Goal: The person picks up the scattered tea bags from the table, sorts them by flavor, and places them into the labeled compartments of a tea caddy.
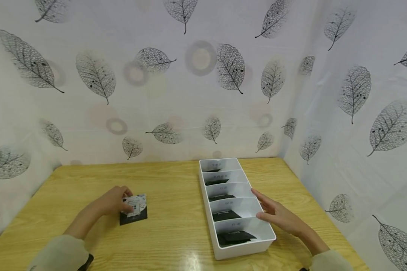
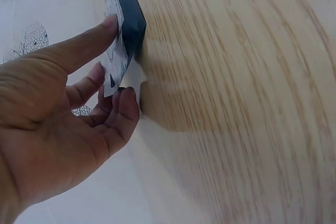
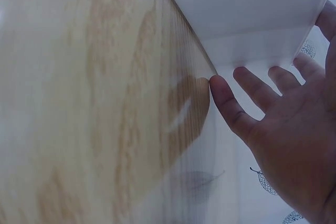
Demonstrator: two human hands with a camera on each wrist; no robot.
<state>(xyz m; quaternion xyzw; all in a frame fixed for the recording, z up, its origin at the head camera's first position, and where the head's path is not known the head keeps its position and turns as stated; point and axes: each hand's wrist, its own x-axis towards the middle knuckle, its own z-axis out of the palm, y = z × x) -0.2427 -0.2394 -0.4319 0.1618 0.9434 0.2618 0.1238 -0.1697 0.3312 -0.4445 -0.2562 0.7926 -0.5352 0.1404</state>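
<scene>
On the left of the table, my left hand [image 1: 117,201] pinches a small flat packet [image 1: 139,216] with a black lower part and a pale printed front. In the left wrist view the thumb presses the packet's [image 2: 129,11] pale face and the other fingers curl at its edge. To the right stands a long white divided box [image 1: 247,248]. My right hand [image 1: 283,218] is spread along its right side, thumb at the rim. The right wrist view shows straight fingertips right at the box wall [image 3: 252,19].
Several compartments run front to back in the box, with small handwriting on the dividers. Flat black packets [image 1: 235,237] lie in them. The wood-grain table [image 1: 173,203] meets a leaf-patterned curtain [image 1: 176,101] at the back and right.
</scene>
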